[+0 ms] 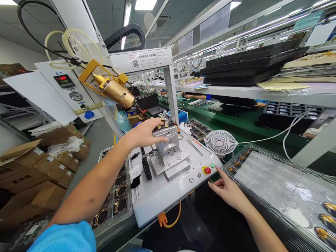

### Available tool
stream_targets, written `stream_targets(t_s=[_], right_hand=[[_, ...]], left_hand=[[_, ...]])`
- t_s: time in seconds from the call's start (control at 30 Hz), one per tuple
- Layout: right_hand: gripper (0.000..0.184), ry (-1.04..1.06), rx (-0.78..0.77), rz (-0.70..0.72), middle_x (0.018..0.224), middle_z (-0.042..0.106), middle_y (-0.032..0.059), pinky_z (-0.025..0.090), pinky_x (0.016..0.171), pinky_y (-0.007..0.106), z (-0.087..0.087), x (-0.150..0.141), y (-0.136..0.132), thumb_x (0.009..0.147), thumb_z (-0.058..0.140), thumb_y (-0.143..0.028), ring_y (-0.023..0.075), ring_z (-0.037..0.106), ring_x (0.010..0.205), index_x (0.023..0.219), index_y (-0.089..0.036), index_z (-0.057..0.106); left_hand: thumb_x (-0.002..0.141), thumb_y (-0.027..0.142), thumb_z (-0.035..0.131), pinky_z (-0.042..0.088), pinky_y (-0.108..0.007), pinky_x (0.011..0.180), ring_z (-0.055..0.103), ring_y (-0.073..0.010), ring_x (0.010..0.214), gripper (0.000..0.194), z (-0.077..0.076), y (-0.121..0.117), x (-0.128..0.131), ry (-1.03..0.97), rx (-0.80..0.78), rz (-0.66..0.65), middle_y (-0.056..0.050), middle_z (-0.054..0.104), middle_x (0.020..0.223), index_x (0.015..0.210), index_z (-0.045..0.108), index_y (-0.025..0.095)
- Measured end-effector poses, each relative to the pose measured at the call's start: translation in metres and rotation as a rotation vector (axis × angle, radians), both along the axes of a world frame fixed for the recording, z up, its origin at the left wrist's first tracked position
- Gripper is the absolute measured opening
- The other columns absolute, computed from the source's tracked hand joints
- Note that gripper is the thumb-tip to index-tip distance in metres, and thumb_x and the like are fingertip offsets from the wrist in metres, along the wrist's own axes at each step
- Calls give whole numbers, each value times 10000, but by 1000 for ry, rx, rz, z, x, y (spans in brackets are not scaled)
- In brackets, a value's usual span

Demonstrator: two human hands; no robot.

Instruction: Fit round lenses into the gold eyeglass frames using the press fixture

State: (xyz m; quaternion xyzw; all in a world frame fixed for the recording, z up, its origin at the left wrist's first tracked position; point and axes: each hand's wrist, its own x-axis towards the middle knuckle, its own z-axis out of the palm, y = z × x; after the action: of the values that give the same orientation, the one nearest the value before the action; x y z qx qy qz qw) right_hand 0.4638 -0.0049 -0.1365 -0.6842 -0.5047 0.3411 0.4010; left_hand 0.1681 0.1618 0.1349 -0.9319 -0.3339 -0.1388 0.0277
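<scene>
My left hand (147, 133) clasps the upper part of a silver metal fixture (170, 152), with the thumb on its side and the fingers over the top. On that fixture sits a dark holder (167, 122), partly covered by my fingers. At the front right corner of the white machine (154, 206), my right hand (227, 190) reaches its index finger to a green button (212, 166). Something small and dark shows at the right thumb tip, too small to name. Beside the green button is a red emergency stop knob (207, 170). A gold dispensing cylinder (118, 92) hangs tilted above the fixture.
Left of the machine lies a tray (128, 206) of round gold-rimmed parts. On the right are a white fan (221, 142) and a plastic-covered tray (278, 182). Tweezers (194, 146) lie behind the fixture. Cardboard boxes (39, 171) stand at far left. A co-worker's arm (195, 96) shows beyond.
</scene>
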Motion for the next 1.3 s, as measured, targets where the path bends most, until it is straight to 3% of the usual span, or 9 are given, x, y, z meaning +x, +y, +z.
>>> stream_targets(t_s=[0.1,0.2,0.33,0.47,0.6,0.77,1.03,1.17,1.3], right_hand=[[872,-244,-85,82,771,699,-9,509,770,367,-17,0,13,858,622,-358,254,710,764,1622,-137,265],[847,-360,-92,92,815,707,12,486,775,367,-24,-5,15,903,593,-339,274,707,806,1644,-153,225],[765,-460,-81,25,906,730,66,484,768,360,-14,-11,14,925,577,-300,290,717,848,1625,-159,303],[672,-408,-34,-17,851,735,67,499,818,383,4,-8,12,871,640,-247,292,713,844,1523,-165,495],[533,-94,93,113,881,745,42,537,818,350,5,-15,-21,790,815,-327,228,700,805,1293,-201,692],[726,301,479,202,968,705,56,548,809,353,-16,-55,-75,561,998,-530,225,672,881,1167,-221,747],[794,102,533,124,938,674,72,529,749,329,-1,-70,-91,590,952,-630,218,622,851,1201,-188,704],[647,-212,415,209,1077,715,111,535,859,362,38,-14,-103,782,857,-570,251,652,967,1278,-197,676],[252,-702,-48,-285,1148,718,134,525,909,354,79,94,-118,964,648,-322,263,673,1043,1157,-178,720]], left_hand=[[934,580,594,450,-484,1149,581,-321,1350,548,-6,-18,-11,-126,29,20,-125,642,1430,1341,611,213],[954,491,626,493,-518,1116,605,-321,1327,403,-41,-68,-23,-357,122,-55,-122,671,1384,1279,643,254],[896,317,727,610,-470,976,715,-298,1132,271,-135,-141,-21,-582,-122,-362,-124,759,1153,1159,679,271],[907,316,709,634,-478,959,751,-296,1087,271,-238,-172,7,-678,-579,-116,-114,783,1152,1177,724,323],[925,504,675,597,-518,1005,755,-330,1118,452,-297,-186,39,-1038,-1148,63,-163,773,1224,1322,674,287],[736,542,868,543,-532,1040,746,-350,1108,628,-310,-205,55,-1340,-1510,-35,-164,775,1208,1278,707,270],[519,458,1006,587,-523,968,780,-356,980,672,-298,-197,63,-1320,-1701,14,-163,782,1156,1108,784,221],[504,431,1016,627,-493,898,789,-360,949,672,-296,-196,65,-1290,-1629,100,-180,769,1179,1085,786,182],[511,489,999,655,-463,813,802,-362,892,687,-299,-195,55,-1266,-1575,212,-155,781,1096,1087,788,181]])
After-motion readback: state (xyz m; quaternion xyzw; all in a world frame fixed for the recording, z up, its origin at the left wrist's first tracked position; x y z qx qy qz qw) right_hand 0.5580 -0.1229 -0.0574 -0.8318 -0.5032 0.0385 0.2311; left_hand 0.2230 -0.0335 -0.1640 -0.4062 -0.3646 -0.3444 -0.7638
